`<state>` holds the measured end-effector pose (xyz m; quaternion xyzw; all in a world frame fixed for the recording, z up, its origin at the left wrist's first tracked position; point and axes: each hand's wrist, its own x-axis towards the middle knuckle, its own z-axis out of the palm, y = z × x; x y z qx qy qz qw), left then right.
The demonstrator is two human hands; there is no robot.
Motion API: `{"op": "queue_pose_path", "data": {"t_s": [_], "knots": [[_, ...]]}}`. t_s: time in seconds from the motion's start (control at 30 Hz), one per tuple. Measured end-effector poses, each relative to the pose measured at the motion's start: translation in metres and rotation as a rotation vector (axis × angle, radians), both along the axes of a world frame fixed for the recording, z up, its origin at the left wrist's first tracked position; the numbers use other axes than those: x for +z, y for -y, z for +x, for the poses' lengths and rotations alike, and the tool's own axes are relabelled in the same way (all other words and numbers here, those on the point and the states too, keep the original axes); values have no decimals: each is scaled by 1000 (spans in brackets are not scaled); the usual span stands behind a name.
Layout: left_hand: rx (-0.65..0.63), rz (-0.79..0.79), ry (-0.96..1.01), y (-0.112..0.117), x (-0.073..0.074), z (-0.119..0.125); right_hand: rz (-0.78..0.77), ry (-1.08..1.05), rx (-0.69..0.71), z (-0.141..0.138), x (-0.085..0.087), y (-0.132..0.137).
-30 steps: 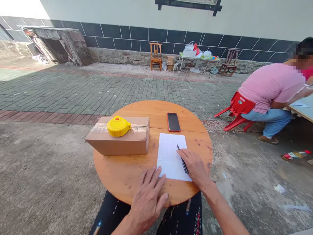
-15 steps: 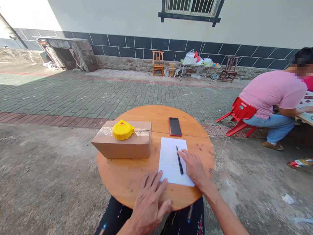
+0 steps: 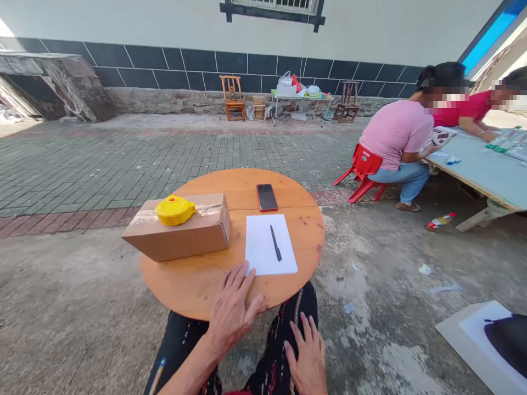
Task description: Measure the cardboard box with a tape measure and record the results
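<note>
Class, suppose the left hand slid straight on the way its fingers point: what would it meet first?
Most likely the sheet of paper: the fingertips of the left hand are at its near left corner, though whether they touch it is hard to tell.

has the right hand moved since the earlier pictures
Yes: the right hand went from the paper sheet toward the camera, past the near edge of the round wooden table.

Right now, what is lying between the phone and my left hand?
In the head view, the sheet of paper lies between the phone and your left hand. The pen on it lies further right.
</note>
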<state>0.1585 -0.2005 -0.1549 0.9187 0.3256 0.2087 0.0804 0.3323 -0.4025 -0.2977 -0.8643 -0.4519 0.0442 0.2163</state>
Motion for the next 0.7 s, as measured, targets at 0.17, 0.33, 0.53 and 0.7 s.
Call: {"op": "queue_pose_path", "data": {"t_s": [0.17, 0.33, 0.53, 0.7], "knots": [[-5, 17, 129, 5, 3, -7, -203, -7, 103, -30, 32, 9], [64, 90, 197, 36, -4, -70, -187, 19, 187, -40, 39, 37], [381, 141, 0, 91, -57, -199, -89, 70, 301, -67, 7, 76], [427, 201, -184, 123, -80, -246, -54, 146, 307, -73, -16, 73]]}}
